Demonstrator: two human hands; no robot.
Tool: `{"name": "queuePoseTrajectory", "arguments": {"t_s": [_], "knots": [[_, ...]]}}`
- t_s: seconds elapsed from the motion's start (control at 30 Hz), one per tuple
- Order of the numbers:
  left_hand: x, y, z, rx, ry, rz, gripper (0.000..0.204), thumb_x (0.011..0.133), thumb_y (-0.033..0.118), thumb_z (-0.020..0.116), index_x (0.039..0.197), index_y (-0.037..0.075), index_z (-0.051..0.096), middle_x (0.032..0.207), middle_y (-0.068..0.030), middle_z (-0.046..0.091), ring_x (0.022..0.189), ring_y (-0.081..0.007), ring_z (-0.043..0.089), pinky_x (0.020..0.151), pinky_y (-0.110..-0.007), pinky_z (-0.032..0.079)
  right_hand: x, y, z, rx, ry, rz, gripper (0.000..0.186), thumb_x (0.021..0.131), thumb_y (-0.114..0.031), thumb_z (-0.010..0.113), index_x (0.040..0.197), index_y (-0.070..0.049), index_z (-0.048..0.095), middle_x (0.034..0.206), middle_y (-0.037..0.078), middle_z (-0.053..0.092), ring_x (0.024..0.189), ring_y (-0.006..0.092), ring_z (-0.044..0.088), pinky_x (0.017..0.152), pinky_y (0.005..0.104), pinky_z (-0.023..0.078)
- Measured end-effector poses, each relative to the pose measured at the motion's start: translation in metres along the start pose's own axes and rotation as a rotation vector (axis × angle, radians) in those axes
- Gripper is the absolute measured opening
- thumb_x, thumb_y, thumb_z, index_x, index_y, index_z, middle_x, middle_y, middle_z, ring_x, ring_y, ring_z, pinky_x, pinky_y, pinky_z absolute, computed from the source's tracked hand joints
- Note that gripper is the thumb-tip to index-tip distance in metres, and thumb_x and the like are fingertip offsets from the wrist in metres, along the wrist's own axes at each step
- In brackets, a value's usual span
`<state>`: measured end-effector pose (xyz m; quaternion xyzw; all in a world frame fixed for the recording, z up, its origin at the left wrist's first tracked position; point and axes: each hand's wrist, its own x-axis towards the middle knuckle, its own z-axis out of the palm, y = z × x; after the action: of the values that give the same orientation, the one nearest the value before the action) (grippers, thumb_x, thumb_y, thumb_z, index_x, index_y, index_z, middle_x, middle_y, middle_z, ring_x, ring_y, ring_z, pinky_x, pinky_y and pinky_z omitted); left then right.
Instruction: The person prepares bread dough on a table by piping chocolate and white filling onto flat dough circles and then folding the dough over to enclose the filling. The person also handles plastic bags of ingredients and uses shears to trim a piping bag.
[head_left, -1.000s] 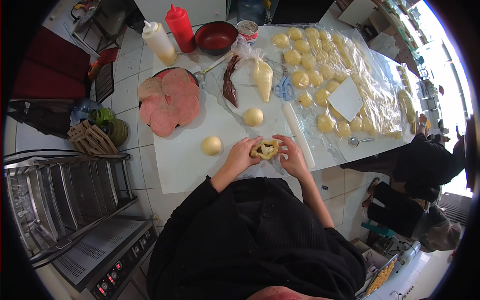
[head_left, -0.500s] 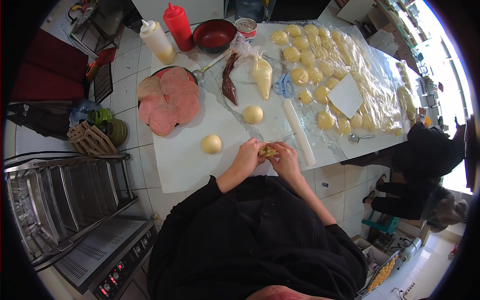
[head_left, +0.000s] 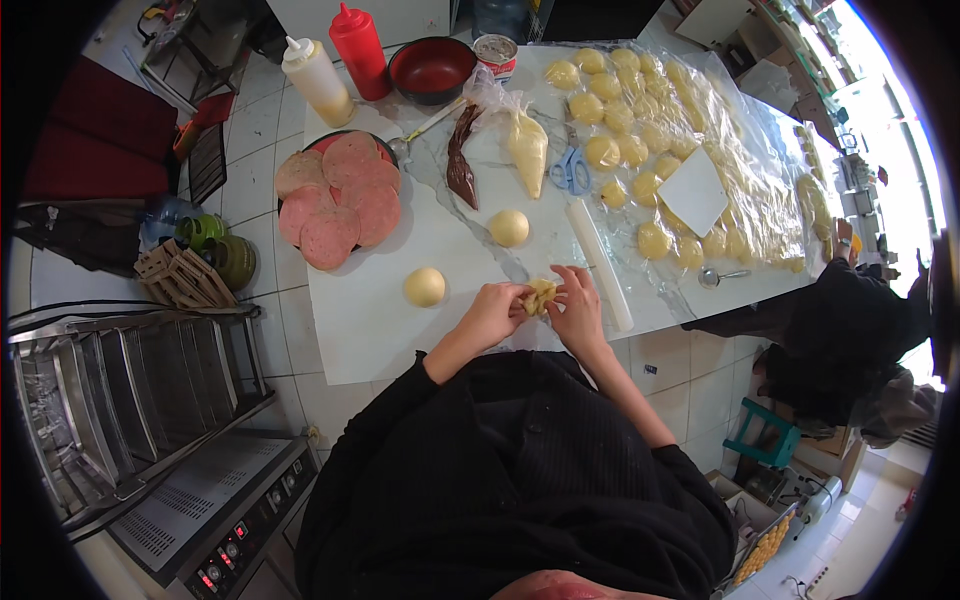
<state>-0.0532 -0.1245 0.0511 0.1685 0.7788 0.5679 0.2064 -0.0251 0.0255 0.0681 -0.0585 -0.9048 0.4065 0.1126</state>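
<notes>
Just over the near edge of the marble table, a small pleated piece of dough sits between my two hands. The fingertips of my left hand pinch its left side. Against its right side press the thumb and fingers of my right hand, with one finger raised above it. A smooth dough ball rests a little beyond my hands, and another dough ball lies to their left. The white rolling pin lies at a slant beside my right hand. Part of the held dough is hidden by my fingers.
A plate of pink meat slices stands left. Behind are a red squeeze bottle, a bowl, a cream piping bag and scissors. Right lie several dough balls under plastic. A co-worker stands far right.
My right hand has shifted slightly up and its fingers have opened out more. The dough between my hands now looks gathered and folded. The co-worker at the right has shifted posture.
</notes>
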Motion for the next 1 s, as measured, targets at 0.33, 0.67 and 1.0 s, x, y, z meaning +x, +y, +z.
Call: {"name": "queuePoseTrajectory", "arguments": {"t_s": [0.33, 0.67, 1.0], "knots": [[0.007, -0.005, 0.001, 0.488, 0.217, 0.175, 0.014, 0.067, 0.011, 0.066, 0.080, 0.006, 0.065, 0.073, -0.0075, 0.059, 0.064, -0.0260, 0.057, 0.059, -0.034, 0.046, 0.000, -0.004, -0.010, -0.059, -0.349, -0.134, 0.025, 0.067, 0.004, 0.058, 0.091, 0.000, 0.063, 0.089, 0.014, 0.060, 0.076, 0.0292, 0.061, 0.070, 0.0336, 0.050], [0.012, -0.002, 0.001, -0.065, 0.137, 0.051, 0.014, 0.070, 0.000, 0.062, 0.084, 0.002, 0.058, 0.077, -0.0107, 0.061, 0.070, -0.0206, 0.062, 0.060, -0.029, 0.050, 0.004, 0.009, -0.003, -0.152, -0.318, -0.075, 0.018, 0.070, -0.001, 0.056, 0.087, -0.001, 0.063, 0.080, 0.012, 0.060, 0.076, 0.0309, 0.058, 0.067, 0.0371, 0.048], [0.014, -0.009, 0.006, 0.026, 0.129, 0.138, 0.022, 0.068, -0.009, 0.057, 0.085, 0.002, 0.047, 0.077, -0.0109, 0.058, 0.072, -0.0249, 0.062, 0.065, -0.032, 0.050, 0.011, 0.015, -0.013, 0.027, -0.442, -0.104, 0.013, 0.070, -0.004, 0.060, 0.082, -0.002, 0.064, 0.075, 0.014, 0.060, 0.069, 0.0318, 0.059, 0.062, 0.0364, 0.048]]}}
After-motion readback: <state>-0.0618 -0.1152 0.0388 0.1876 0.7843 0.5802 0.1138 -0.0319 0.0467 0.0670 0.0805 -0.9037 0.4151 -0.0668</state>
